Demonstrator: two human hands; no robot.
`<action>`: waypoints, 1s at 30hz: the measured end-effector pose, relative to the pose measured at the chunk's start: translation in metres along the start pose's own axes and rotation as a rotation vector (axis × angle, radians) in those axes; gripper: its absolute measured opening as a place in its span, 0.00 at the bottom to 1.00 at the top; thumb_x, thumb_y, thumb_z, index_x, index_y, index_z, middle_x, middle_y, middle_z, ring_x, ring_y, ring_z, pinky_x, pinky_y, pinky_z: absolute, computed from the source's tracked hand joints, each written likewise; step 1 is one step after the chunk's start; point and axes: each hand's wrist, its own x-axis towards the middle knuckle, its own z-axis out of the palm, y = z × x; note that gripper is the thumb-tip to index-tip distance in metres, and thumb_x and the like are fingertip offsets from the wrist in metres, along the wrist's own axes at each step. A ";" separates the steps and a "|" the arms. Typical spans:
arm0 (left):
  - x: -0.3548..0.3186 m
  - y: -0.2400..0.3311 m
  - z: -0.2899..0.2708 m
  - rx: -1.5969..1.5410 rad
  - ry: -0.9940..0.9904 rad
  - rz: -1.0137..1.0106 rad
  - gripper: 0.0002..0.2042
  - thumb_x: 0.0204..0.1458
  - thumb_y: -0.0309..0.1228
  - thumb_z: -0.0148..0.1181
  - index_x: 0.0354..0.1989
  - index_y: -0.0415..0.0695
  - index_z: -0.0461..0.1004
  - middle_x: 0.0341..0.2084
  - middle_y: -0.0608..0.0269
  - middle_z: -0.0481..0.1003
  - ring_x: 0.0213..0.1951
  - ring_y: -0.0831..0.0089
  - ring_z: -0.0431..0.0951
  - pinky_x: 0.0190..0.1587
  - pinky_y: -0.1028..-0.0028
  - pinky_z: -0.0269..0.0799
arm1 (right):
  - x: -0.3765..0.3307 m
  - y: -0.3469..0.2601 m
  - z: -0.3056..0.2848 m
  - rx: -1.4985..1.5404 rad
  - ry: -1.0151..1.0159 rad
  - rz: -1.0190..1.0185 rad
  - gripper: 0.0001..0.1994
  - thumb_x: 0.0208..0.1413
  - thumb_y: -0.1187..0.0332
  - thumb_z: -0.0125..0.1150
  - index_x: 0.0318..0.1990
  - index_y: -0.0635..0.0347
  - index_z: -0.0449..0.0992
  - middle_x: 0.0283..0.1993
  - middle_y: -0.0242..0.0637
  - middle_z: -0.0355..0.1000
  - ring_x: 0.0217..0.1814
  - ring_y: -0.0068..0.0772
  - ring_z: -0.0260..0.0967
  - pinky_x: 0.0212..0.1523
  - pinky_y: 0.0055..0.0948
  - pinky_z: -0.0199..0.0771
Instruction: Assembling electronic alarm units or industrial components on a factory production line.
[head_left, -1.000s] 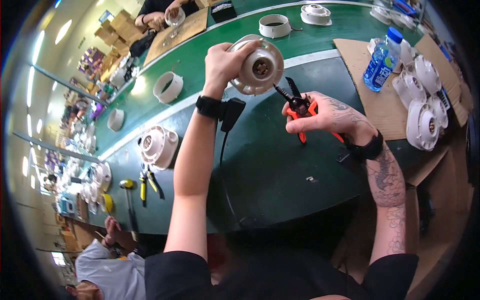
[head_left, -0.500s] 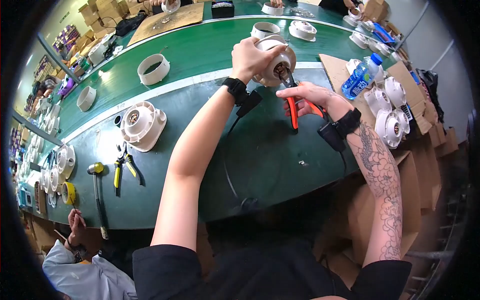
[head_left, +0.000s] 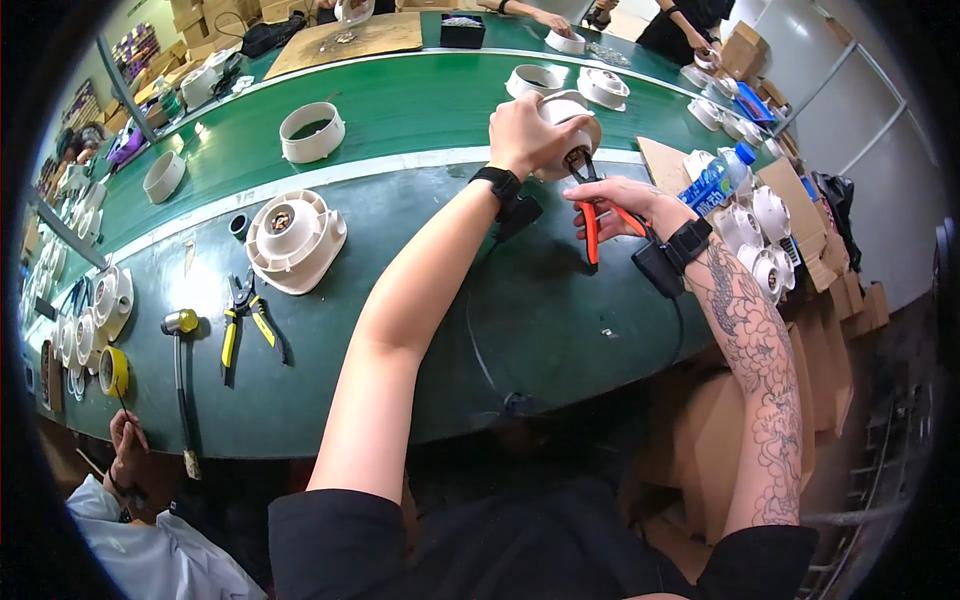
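My left hand point(head_left: 527, 138) is wrapped round a white round plastic housing point(head_left: 566, 107), holding it tilted above the far side of the bench. Red-handled pliers point(head_left: 592, 228) are gripped in my right hand point(head_left: 625, 200). Their dark jaws reach into the brass-coloured centre of the housing; what exactly they pinch is hidden. To the left on the bench sits a similar white housing point(head_left: 295, 240) with copper-coloured metal in its middle. Below it lie yellow-handled pliers point(head_left: 250, 322), spread apart, and a yellow-headed mallet point(head_left: 181, 370).
Beyond the bench runs a green conveyor belt point(head_left: 400, 110) bearing white rings point(head_left: 311, 132). A blue-labelled bottle point(head_left: 715, 183) and several white housings point(head_left: 765, 220) stand at the right by cardboard. A co-worker's hand point(head_left: 127, 440) is at lower left, near yellow tape point(head_left: 113, 372).
The view has shifted a little. Both my hands still hold the housing and the red-handled pliers, with the jaws at its centre. The housing is tipped slightly differently.
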 end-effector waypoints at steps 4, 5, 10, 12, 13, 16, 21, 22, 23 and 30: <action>-0.002 0.000 0.000 -0.004 -0.030 -0.019 0.36 0.39 0.63 0.68 0.40 0.36 0.81 0.32 0.45 0.82 0.37 0.52 0.84 0.43 0.62 0.79 | 0.000 -0.001 0.004 0.034 0.069 0.054 0.23 0.51 0.54 0.74 0.42 0.64 0.74 0.37 0.41 0.76 0.38 0.43 0.79 0.35 0.35 0.85; -0.002 -0.003 0.000 -0.003 -0.053 -0.003 0.37 0.39 0.63 0.69 0.41 0.36 0.81 0.32 0.45 0.82 0.37 0.52 0.84 0.43 0.62 0.79 | 0.001 -0.001 0.004 0.032 0.067 0.055 0.23 0.51 0.54 0.74 0.42 0.64 0.74 0.37 0.41 0.76 0.38 0.43 0.79 0.35 0.35 0.85; -0.004 -0.009 0.009 -0.023 -0.033 0.026 0.37 0.39 0.64 0.69 0.39 0.36 0.82 0.32 0.45 0.82 0.36 0.53 0.84 0.42 0.63 0.79 | 0.008 0.004 0.000 -0.034 0.090 0.025 0.23 0.51 0.56 0.75 0.41 0.68 0.73 0.36 0.43 0.75 0.38 0.43 0.80 0.37 0.39 0.86; -0.003 -0.008 0.012 -0.048 -0.024 0.053 0.37 0.39 0.64 0.69 0.40 0.36 0.82 0.31 0.45 0.82 0.36 0.53 0.84 0.42 0.63 0.80 | 0.012 0.006 -0.003 -0.095 0.107 0.037 0.26 0.49 0.55 0.75 0.43 0.69 0.73 0.36 0.44 0.75 0.36 0.42 0.80 0.37 0.40 0.86; -0.004 -0.009 0.013 -0.047 -0.024 0.052 0.37 0.39 0.64 0.69 0.40 0.36 0.82 0.31 0.45 0.82 0.36 0.53 0.84 0.42 0.63 0.80 | 0.014 0.006 -0.002 -0.154 0.118 0.049 0.28 0.48 0.53 0.76 0.44 0.70 0.73 0.37 0.45 0.76 0.33 0.41 0.80 0.37 0.41 0.86; -0.004 -0.012 0.009 -0.025 0.022 0.068 0.35 0.38 0.63 0.70 0.36 0.36 0.82 0.30 0.45 0.81 0.35 0.54 0.84 0.41 0.62 0.79 | 0.020 0.000 0.002 -0.236 0.121 0.035 0.20 0.51 0.54 0.74 0.33 0.65 0.76 0.31 0.41 0.78 0.31 0.36 0.80 0.37 0.36 0.86; -0.010 0.012 0.002 -0.202 -0.001 0.094 0.27 0.35 0.55 0.74 0.30 0.41 0.82 0.29 0.46 0.81 0.33 0.53 0.84 0.38 0.60 0.79 | 0.027 0.014 -0.019 -0.170 -0.060 -0.037 0.14 0.58 0.60 0.68 0.25 0.56 0.75 0.22 0.27 0.70 0.22 0.22 0.68 0.28 0.21 0.69; -0.011 0.002 0.007 -0.229 0.065 0.133 0.24 0.34 0.53 0.74 0.32 0.45 0.83 0.29 0.48 0.81 0.32 0.53 0.83 0.38 0.60 0.80 | 0.016 0.013 0.000 0.025 -0.040 -0.092 0.15 0.60 0.63 0.66 0.23 0.54 0.72 0.21 0.25 0.67 0.21 0.19 0.64 0.26 0.22 0.66; -0.008 0.006 0.007 -0.113 0.074 0.107 0.25 0.32 0.55 0.74 0.29 0.44 0.83 0.28 0.47 0.80 0.31 0.54 0.83 0.36 0.60 0.79 | 0.024 0.024 -0.012 -0.042 0.050 -0.141 0.15 0.61 0.66 0.65 0.22 0.54 0.71 0.18 0.25 0.66 0.17 0.18 0.59 0.22 0.22 0.62; -0.008 0.002 0.007 -0.220 0.295 0.215 0.24 0.29 0.46 0.75 0.25 0.39 0.74 0.25 0.45 0.77 0.31 0.49 0.80 0.38 0.58 0.77 | 0.056 0.042 -0.018 -0.624 0.399 -0.294 0.13 0.56 0.66 0.65 0.24 0.59 0.71 0.15 0.33 0.66 0.12 0.31 0.65 0.14 0.33 0.68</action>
